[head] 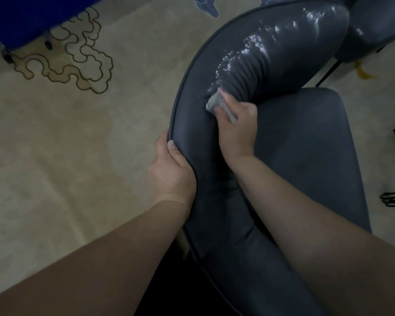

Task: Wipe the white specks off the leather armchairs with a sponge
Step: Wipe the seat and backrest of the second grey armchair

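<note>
Right hand presses sponge on armchair, left hand grips rim

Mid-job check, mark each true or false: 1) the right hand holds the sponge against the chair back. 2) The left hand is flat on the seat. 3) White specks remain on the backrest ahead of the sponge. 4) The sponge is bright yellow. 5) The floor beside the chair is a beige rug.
1) True: the right hand holds the sponge against the chair back.
2) False: the left hand grips the back's piped edge, thumb on top.
3) True: specks trail up the ribbed backrest beyond the sponge.
4) False: it looks grey.
5) True: a beige rug with a dark looping line pattern.
</note>
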Demonstrator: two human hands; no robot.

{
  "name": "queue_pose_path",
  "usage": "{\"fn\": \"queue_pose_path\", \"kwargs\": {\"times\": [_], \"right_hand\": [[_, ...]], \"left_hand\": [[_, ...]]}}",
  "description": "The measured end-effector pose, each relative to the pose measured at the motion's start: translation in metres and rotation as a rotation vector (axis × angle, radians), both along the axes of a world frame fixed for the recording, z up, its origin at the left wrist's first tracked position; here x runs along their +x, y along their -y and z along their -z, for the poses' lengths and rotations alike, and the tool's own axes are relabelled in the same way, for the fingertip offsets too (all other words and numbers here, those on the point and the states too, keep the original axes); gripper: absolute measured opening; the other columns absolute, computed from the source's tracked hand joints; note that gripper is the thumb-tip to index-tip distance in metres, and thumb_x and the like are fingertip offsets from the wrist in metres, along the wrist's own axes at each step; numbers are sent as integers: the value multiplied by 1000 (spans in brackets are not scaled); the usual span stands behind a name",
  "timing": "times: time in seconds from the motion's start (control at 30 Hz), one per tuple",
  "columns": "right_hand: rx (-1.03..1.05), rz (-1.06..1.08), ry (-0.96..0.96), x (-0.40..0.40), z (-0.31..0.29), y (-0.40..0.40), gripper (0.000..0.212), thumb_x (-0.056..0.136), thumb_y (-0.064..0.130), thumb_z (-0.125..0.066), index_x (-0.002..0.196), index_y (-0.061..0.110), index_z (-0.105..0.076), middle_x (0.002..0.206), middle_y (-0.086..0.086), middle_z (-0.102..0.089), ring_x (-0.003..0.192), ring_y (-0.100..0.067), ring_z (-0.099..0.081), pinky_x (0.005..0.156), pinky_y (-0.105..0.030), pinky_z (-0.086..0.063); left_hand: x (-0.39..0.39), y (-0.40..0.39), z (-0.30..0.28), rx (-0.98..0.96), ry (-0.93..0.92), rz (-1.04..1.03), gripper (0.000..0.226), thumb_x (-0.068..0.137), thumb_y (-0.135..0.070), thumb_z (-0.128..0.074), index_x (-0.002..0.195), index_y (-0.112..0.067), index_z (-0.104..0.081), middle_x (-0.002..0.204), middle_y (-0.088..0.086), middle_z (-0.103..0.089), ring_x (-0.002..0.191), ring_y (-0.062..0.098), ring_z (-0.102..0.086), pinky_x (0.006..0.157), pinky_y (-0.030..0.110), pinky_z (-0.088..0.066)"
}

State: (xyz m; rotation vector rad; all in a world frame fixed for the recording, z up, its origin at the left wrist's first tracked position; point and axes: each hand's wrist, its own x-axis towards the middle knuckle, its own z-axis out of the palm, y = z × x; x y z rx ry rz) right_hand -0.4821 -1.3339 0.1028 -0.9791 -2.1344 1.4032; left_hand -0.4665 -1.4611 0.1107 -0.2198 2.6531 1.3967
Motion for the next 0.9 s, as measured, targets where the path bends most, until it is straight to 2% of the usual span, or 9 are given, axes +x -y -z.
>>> {"fn": "queue_pose_path", "kwargs": {"times": [0.13,0.23,0.33,0.47,0.53,0.6,0.67,0.73,0.9], "right_hand": [[-72,13,-22,5,-6,3,37,89,14,-65,125,21,-63,113,-9,-47,95,1,-53,92,-1,-34],[-54,-43,18,44,-9,21,40,88,15,-66,125,29,-61,108,-8,-50,87,7,-52,84,3,-33],[-66,-37,19,45,-12,23,39,86,15,-68,122,30,-64,109,-6,-50,89,3,-53,83,3,-32],[-103,-6,17,3,-17,3,38,90,17,-63,128,21,-62,125,-9,-56,108,-3,-55,101,-11,-38],[-101,15,29,2,-16,4,39,92,19,-61,130,23,-60,124,-8,-55,106,-2,-54,101,-11,-38],[-89,15,39,15,-13,12,40,92,21,-61,131,24,-59,121,-9,-57,108,-6,-56,102,-18,-40],[-91,10,31,28,-10,19,40,91,23,-62,131,28,-58,118,-7,-56,102,2,-55,97,-10,-39],[-54,32,31,26,-8,19,40,89,22,-65,128,31,-59,111,-5,-50,91,10,-51,87,3,-31],[-40,137,-28,-34,-11,-14,41,89,17,-65,130,22,-59,116,-12,-47,89,5,-49,89,4,-29]], "left_hand": [[-1,1,2,-21,9,0,49,92,-41,-21,132,-31,-48,83,-6,-55,72,15,-48,64,23,-32],[0,2,0,-29,20,27,44,97,-40,-22,132,-32,-47,84,-3,-58,74,20,-54,68,27,-38],[-2,2,-2,-34,27,38,38,101,-34,-27,134,-28,-46,98,7,-66,88,30,-60,75,30,-43],[-3,2,-9,-48,26,116,40,102,-36,-25,135,-25,-44,109,10,-66,97,33,-60,85,43,-49],[-9,3,-11,-64,57,156,39,102,-37,-23,130,-23,-46,105,7,-65,97,33,-59,85,43,-48],[-25,1,-14,-88,83,202,37,102,-37,-22,116,-19,-51,85,-2,-58,88,30,-56,78,38,-44],[-50,-9,-16,-88,114,252,37,103,-36,-22,110,-18,-53,81,-8,-53,82,23,-50,73,30,-34],[-81,-23,-14,-79,140,311,41,104,-35,-21,117,-14,-54,100,3,-60,90,25,-51,75,27,-30],[-147,-62,-8,-126,193,474,55,105,-38,-16,131,-5,-50,133,20,-53,123,34,-48,97,33,-34]]}}
